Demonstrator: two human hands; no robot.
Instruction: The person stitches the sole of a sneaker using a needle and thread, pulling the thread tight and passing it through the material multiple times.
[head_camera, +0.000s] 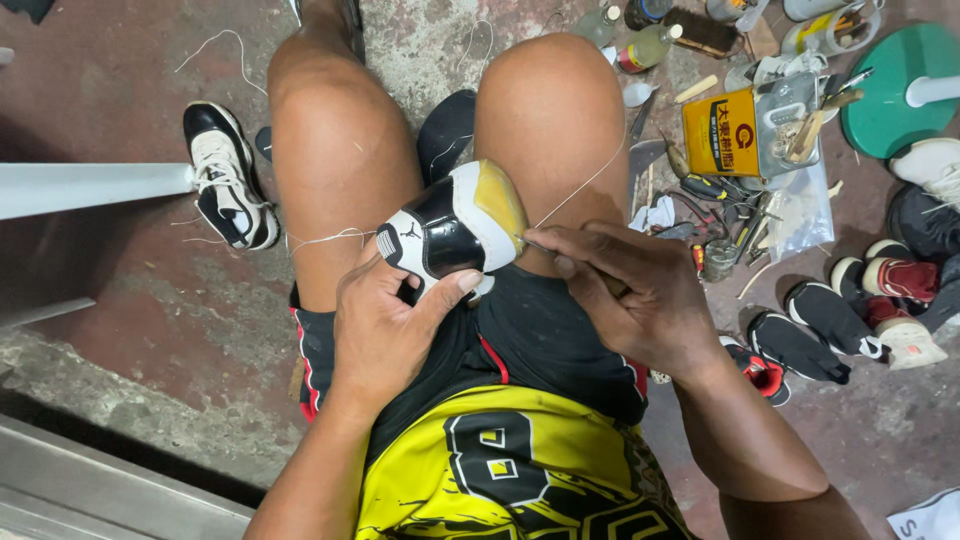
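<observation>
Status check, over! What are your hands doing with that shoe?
Left hand gripping black-and-white sneaker between the knees. Right hand holding a thin tool at the sole edge, white thread running taut over the knee. Nothing blocking. Over.

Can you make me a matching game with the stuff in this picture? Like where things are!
Things:
1. shoe
2. sneaker
3. tin
4. awl

Places:
A. on the floor, left of the knees
B. in the right hand
C. between the knees, held by the left hand
D. on the floor, right of the knees

Pairs: 1-C, 2-A, 3-D, 4-B
</observation>
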